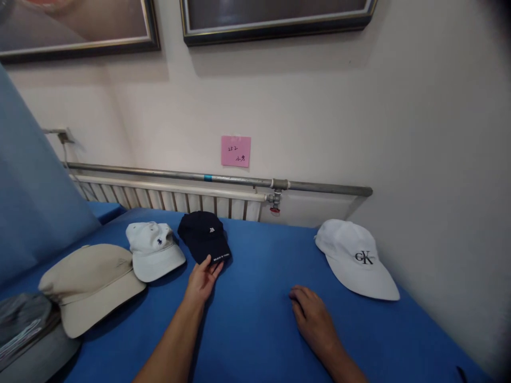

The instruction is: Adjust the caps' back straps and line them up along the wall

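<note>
Reckon this dark cap (202, 234) is about as easy as handling gets: it looks like cloth, so I'd guess it's light, not slippery, and nothing you could really break. The crown is probably soft and would dent if you squeezed it, while the brim should be stiffer, so the brim's front edge is where I'd take hold. That's where the left hand (203, 279) has it, coming in from 6 o'clock, thumb and fingers closed on the edge in a light pinch. The right hand (313, 316) sits off at the cap's 4 o'clock, fingers loosely bent and partly spread, nothing visible in them. Looks-wise it's navy or black, rounded on top, with a small pale logo up front and tiny pale lettering along the brim, which points to about 5 o'clock. It's near the far edge of the blue table (255, 287), with a small white cap (149, 242) close by at 9 o'clock and a bigger white cap (347, 250) well apart at 3.
</note>
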Motion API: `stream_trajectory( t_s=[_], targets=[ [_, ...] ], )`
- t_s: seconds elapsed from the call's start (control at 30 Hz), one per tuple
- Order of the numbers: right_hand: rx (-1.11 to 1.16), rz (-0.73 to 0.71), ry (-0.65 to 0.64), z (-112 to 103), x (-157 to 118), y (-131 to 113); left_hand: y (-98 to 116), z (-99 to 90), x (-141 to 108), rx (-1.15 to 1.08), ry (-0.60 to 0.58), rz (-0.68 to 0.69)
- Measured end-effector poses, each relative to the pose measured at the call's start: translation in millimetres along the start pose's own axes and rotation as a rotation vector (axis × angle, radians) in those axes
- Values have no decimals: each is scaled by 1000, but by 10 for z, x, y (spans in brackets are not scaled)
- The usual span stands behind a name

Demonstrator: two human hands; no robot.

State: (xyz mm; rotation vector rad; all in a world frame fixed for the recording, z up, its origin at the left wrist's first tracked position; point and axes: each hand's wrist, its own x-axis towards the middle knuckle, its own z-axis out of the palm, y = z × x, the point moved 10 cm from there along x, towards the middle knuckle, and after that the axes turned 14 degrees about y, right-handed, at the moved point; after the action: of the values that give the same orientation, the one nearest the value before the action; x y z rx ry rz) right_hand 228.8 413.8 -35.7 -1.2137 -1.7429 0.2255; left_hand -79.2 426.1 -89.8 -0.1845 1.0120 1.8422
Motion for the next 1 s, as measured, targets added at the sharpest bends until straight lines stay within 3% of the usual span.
stream_trajectory(
  t_s=[0.2, 0.3, 0.43, 0.53, 0.67, 0.83, 1.0],
  targets=[
    [351, 297, 58, -44, 7, 104, -239, -238, -707, 223, -181, -18],
    [438, 405, 96, -97, 13, 220, -290, -280, -1009, 507, -401, 72],
    [622, 612, 142, -178, -65, 425, -256, -357, -1020, 787, -524, 193],
    [763, 727, 111, -169, -212, 434, -136, -302, -905, 950, -574, 364],
    [864, 822, 68, -126, -391, 304, 92, -224, -745, 948, -528, 546],
    [907, 869, -12, -15, -417, 138, 280, -236, -565, 860, -364, 636],
    [920, 916, -19, 58, -418, 158, 215, -310, -503, 678, -213, 403]
  ],
)
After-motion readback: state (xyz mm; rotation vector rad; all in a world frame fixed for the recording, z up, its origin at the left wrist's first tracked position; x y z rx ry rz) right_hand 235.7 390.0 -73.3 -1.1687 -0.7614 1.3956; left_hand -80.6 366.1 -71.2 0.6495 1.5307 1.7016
